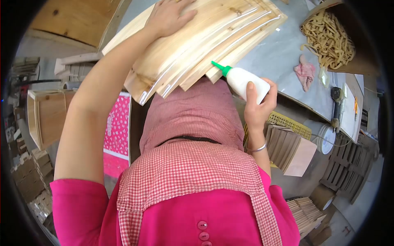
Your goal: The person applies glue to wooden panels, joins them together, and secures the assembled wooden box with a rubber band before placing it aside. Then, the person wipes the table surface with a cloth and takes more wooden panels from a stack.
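Note:
Several pale wooden boards [197,37] lie fanned out in overlapping layers on the grey table, their near ends jutting past its edge toward my apron. Glossy lines of white glue [172,78] run along the exposed edges of some boards. My left hand [170,17] rests on top of the boards, fingers spread, holding nothing. In my right hand [262,100] is a white glue bottle [246,82] with a green nozzle, gripped around its base. The bottle leans left, and its tip points at the lowest boards, close to their edges.
A box of tan rubber-band-like strips [328,39] sits at the table's right, near a pink cloth [304,73]. Below stand a yellow crate [289,123] with stacked wooden panels [283,147] and a white bucket [326,138]. A wooden box [51,117] is at left.

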Motion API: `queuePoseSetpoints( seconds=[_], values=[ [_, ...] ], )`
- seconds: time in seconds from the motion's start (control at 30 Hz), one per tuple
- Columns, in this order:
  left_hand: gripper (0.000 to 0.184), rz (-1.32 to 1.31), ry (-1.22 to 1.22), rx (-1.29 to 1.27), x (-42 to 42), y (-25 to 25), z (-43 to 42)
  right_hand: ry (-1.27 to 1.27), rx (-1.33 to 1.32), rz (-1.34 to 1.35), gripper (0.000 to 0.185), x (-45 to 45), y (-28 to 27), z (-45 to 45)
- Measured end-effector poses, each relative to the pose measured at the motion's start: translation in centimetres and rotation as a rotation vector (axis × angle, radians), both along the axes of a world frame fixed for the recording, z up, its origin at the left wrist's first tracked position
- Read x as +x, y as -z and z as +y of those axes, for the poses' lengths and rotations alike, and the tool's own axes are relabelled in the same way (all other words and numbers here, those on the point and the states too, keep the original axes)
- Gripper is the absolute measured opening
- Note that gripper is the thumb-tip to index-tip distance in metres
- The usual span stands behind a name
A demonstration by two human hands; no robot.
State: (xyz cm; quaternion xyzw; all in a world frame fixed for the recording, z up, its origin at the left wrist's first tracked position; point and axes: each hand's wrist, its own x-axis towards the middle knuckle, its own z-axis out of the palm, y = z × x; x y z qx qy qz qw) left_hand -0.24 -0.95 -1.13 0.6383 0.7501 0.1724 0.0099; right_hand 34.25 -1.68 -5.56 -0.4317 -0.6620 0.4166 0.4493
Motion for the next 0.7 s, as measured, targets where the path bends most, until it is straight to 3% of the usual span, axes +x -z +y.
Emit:
queuePoseSetpoints(
  seconds=[0.27,0.4,0.57,0.63,0.7],
  values=[
    [0.057,-0.011,-0.003,0.013,0.2,-0.3,0.2,-0.281,0.046,-0.096,0.039,0.2,-1.7,-4.6],
    [0.059,-0.010,-0.015,0.012,-0.1,0.1,0.0,-0.120,0.042,0.014,0.039,-0.5,-0.9,-4.2],
    [0.052,-0.021,-0.018,0.088,-0.7,1.5,0.0,-0.287,-0.074,0.003,0.036,-0.7,-1.3,-5.0],
    [0.042,-0.205,-0.023,0.279,-2.5,2.9,-0.4,-0.278,-0.113,0.035,0.036,-0.7,-1.4,-5.1],
    [0.044,-0.608,-0.251,0.332,-3.1,-1.0,-5.5,-0.251,-0.154,0.107,0.034,0.0,-0.8,-4.0]
  ],
)
